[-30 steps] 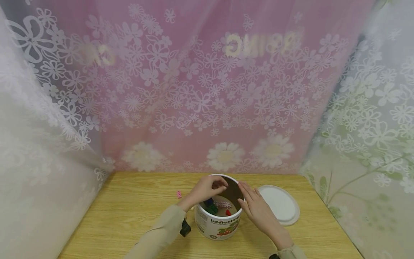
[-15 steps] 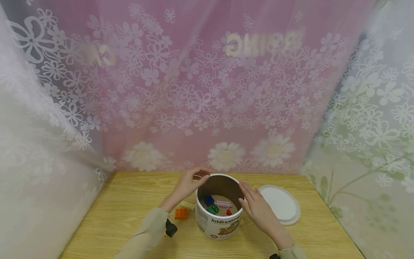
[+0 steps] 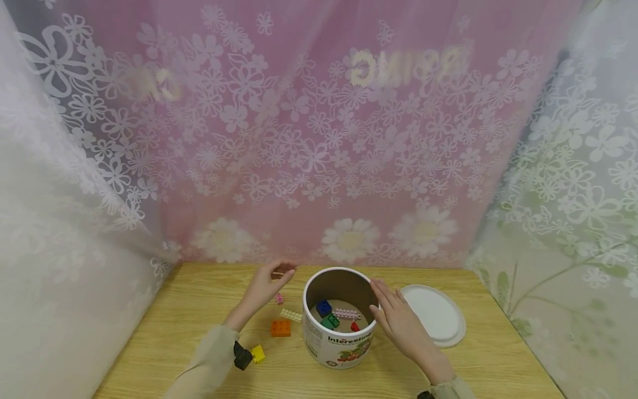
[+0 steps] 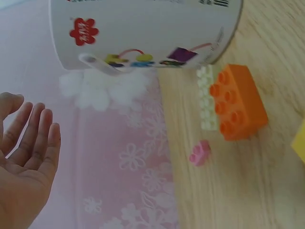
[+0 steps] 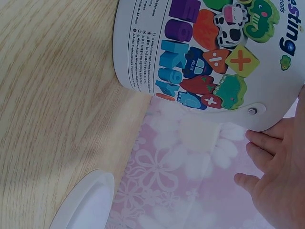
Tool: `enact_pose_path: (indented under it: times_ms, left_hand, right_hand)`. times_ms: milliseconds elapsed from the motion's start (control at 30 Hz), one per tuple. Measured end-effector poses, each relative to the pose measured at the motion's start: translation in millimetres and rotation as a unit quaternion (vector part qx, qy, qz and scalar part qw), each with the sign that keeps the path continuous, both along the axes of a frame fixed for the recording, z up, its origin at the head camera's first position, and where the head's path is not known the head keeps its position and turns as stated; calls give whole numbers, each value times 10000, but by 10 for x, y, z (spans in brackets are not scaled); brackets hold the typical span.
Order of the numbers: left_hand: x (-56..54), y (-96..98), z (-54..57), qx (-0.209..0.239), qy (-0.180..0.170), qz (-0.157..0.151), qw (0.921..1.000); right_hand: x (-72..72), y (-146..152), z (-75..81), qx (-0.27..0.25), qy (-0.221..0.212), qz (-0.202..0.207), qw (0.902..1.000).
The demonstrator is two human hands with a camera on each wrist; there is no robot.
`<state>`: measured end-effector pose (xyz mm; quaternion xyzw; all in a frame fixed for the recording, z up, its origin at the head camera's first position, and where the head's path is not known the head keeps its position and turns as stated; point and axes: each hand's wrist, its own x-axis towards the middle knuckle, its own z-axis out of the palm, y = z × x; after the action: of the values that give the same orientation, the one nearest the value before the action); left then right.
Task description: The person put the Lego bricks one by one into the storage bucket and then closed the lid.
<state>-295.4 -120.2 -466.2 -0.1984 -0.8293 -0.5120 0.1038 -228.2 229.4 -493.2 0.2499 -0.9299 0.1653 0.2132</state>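
A white printed bucket (image 3: 339, 350) stands upright on the wooden table, its top uncovered. Inside lie a dark blue brick (image 3: 324, 308), a green brick (image 3: 330, 321), a long pink brick (image 3: 347, 314) and a small red piece (image 3: 355, 327). My left hand (image 3: 264, 285) hovers left of the bucket with loosely bent fingers and nothing in them. Below and beside it are a small pink brick (image 4: 199, 153), a cream brick (image 4: 207, 98) and an orange brick (image 4: 242, 102). The straight fingers of my right hand (image 3: 399, 324) rest against the bucket's right rim.
A white round lid (image 3: 433, 315) lies on the table right of the bucket. Near my left wrist is a yellow brick (image 3: 257, 353). Floral curtains (image 3: 319, 138) hang behind the table (image 3: 199, 299) and along both sides.
My left hand has moved out of the bucket and leftward past its rim, uncovering the bricks inside and those on the table. The right hand has stayed at the rim.
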Motion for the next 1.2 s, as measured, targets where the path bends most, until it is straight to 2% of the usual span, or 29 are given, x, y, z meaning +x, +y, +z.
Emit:
enact_pose_path:
  times_ms: [167, 433, 600, 700, 800, 1000, 1200]
  left_hand:
    - [-44, -102, -181, -92, -50, 120, 9999]
    - [-125, -245, -481, -561, -234, -216, 9979]
    - [-162, -290, -630, -931, -619, -248, 9934]
    - [-181, -297, -673, -1069, -740, -194, 9913]
    - [-199, -293, -699, -1175, -725, -247, 9901]
    - [-237, -295, -752, -1260, -910, -388, 9871]
    - [-279, -310, -809, -1708, -708, -412, 9819]
  right_hand:
    - [-11, 4, -10, 15, 9, 9, 10000]
    - [-7, 3, -10, -39, 50, 29, 10000]
    - [9, -5, 19, -2, -52, -15, 10000]
    - [16, -9, 35, 3, -118, -32, 9999]
    - [16, -9, 44, 3, -128, -37, 9999]
    - [18, -14, 48, 46, -72, -18, 10000]
    - [18, -12, 54, 19, -124, -8, 9999]
